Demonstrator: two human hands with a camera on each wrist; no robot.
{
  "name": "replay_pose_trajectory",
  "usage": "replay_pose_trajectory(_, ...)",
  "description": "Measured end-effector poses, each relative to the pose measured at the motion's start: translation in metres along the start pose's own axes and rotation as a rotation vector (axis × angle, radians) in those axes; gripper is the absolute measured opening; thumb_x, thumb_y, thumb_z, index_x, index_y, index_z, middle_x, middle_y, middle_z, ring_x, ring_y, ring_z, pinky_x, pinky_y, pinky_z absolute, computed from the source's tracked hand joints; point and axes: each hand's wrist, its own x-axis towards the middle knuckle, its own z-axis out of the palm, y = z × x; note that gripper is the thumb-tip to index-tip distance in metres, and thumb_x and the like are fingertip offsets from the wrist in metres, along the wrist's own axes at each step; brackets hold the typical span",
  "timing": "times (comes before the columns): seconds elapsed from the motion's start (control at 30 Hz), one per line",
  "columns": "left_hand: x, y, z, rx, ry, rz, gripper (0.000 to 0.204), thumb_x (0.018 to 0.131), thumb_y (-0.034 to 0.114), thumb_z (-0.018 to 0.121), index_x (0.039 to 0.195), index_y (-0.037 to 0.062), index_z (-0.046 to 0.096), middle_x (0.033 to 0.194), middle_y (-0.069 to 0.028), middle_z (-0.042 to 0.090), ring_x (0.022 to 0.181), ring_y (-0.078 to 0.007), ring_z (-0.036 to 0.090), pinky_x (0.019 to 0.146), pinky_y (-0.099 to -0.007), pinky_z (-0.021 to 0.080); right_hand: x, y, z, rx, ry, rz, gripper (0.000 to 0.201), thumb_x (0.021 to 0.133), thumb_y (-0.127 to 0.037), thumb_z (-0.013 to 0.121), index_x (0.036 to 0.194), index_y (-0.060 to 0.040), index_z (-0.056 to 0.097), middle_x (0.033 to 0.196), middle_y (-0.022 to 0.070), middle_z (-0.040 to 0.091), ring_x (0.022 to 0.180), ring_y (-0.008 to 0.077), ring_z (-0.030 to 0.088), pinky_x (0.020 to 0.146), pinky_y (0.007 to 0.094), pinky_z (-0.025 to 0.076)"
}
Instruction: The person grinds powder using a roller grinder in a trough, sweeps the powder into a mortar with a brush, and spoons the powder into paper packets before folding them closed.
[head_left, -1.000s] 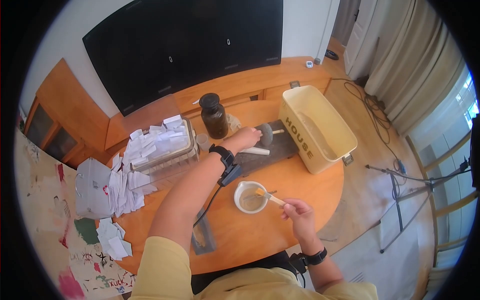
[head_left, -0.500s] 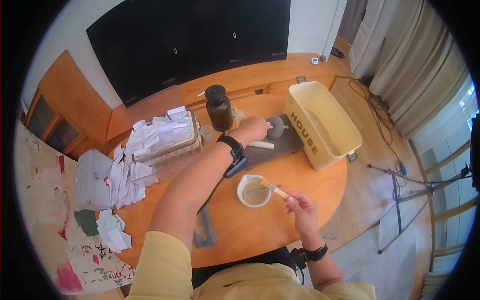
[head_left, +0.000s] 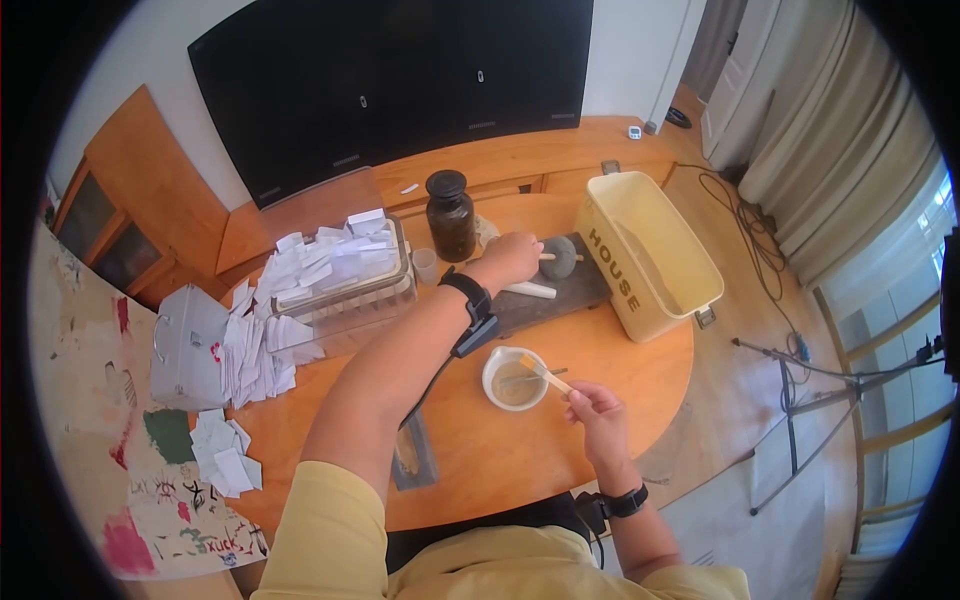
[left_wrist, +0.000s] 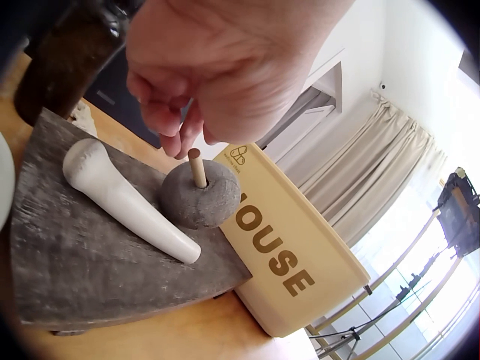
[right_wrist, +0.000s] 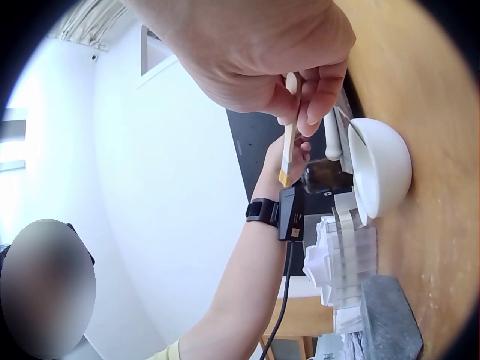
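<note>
My left hand (head_left: 512, 258) hangs over the dark board (head_left: 510, 312), its fingers loosely bent beside the wooden axle of a round grey stone (head_left: 560, 262). In the left wrist view the axle (left_wrist: 196, 166) stands out just below the fingertips, with no grip on it visible. A white pestle (left_wrist: 131, 204) lies on the board beside the stone. My right hand (head_left: 600, 415) pinches the wooden handle of a small flat brush (head_left: 548, 375) between thumb and fingers. Its bristles are above a white mortar (head_left: 498, 390), which holds a thin metal tool and some brownish contents.
A cream bin marked HOUSE (head_left: 628, 290) stands right of the board. Behind the left hand are a dark glass bottle (head_left: 452, 225) and a small clear cup (head_left: 425, 265). Paper slips (head_left: 335, 255) fill a container at left. A grey tray (head_left: 415, 455) lies near the front edge.
The head view has shifted a little. The brush tip has moved slightly toward the mortar's far rim, while the left hand has stayed beside the stone.
</note>
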Motion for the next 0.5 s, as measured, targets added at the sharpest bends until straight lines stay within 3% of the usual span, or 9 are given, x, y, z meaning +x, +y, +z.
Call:
replay_pose_trajectory(0.2,-0.017,-0.013,-0.023,-0.083,0.032,-0.028,0.035,0.096,0.028,0.040,0.095,0.0018,0.064,0.094,-0.0214,0.066,0.091,-0.0392,0.061,0.081,-0.0474,0.047,-0.002,0.005,0.013,-0.028,-0.016,0.027,0.016,0.089,-0.006,0.062,0.103,0.0010,0.065,0.087,0.0074,0.067,0.064,0.0112,0.059,0.060,0.0235,0.048)
replay_pose_trajectory(0.37,-0.067,-0.019,-0.062,-0.180,0.118,-0.038,0.032,0.096,0.025,0.040,0.095,0.0029,0.064,0.095,-0.0211,0.066,0.092,-0.0385,0.062,0.080,-0.0449,0.049,-0.008,0.024,0.031,-0.041,-0.124,0.042,0.015,0.090,-0.005,0.062,0.104,0.0002,0.066,0.085,0.0051,0.067,0.064,0.0085,0.058,0.057,0.0209,0.047)
replay_pose_trajectory(0.5,-0.140,-0.028,-0.085,-0.432,0.224,-0.032,0.026,0.096,0.023,0.047,0.100,0.0019,0.063,0.092,-0.0157,0.067,0.085,-0.0282,0.064,0.075,-0.0364,0.049,-0.017,0.027,0.067,-0.208,-0.244,0.069,0.013,0.090,-0.005,0.063,0.102,-0.0015,0.068,0.084,0.0013,0.067,0.065,0.0060,0.058,0.057,0.0195,0.048)
